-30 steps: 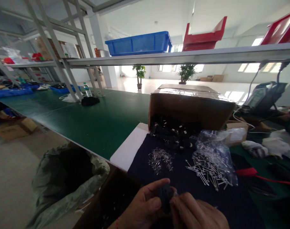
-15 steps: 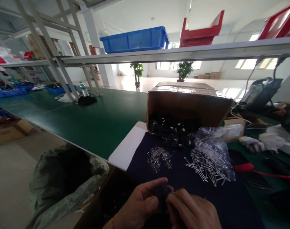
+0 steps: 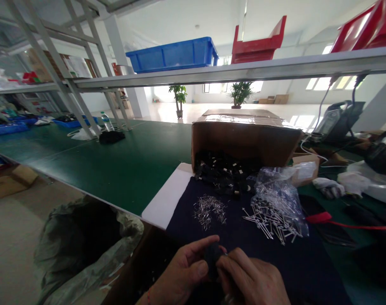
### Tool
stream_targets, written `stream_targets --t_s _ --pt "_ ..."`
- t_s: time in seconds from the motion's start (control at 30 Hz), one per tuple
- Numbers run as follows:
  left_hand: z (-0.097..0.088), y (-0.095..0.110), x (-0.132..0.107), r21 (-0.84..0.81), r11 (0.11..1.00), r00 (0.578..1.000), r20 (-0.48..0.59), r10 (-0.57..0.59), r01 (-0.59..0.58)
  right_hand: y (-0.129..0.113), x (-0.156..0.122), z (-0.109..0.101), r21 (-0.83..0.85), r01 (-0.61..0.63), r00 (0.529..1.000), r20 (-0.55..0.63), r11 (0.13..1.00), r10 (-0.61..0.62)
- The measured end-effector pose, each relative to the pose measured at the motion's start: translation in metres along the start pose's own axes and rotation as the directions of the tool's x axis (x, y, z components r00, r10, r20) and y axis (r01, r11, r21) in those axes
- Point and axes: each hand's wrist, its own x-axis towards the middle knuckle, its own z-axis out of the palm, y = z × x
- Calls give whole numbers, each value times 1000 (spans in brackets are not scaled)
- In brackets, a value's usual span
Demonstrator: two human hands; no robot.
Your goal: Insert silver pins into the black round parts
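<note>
One dark part (image 3: 211, 259) sat clasped in the left hand (image 3: 187, 268), right hand (image 3: 251, 273) pinching alongside, contents unclear; slackening risked a drop.

Lit by daylight from bright rectangular windows (image 3: 214, 87) behind | bounded by plain white walls (image 3: 281, 87) and a square white pillar (image 3: 140, 101) | spread with a glossy pale floor (image 3: 157, 111) | furnished with a long green table (image 3: 142, 156), a grey metal-framed shelf (image 3: 259, 73) above, two leafy potted plants (image 3: 240, 93) beyond
</note>
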Motion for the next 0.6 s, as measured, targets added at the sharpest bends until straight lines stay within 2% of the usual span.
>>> stream_targets --t_s 0.13,0.33,0.47,0.53,0.6 --pt "-1 1 1 63 997 999 22 40 -41 -3 -1 1 -55 -13 1000 11 998 13" --pt "-1 4 0 122 985 992 59 115 -121 -10 -5 7 147 -88 996 -13 985 91" --pt "-2 0 1 154 973 984 0 176 -173 -13 -16 12 217 -200 979 14 956 201" --pt "-1 -4 3 146 965 975 -9 220 -216 -13 -22 13 202 -221 975 15 954 223" --pt "3 -7 5 105 964 970 25 242 -243 -14 -26 13 126 -200 978 -28 972 205"
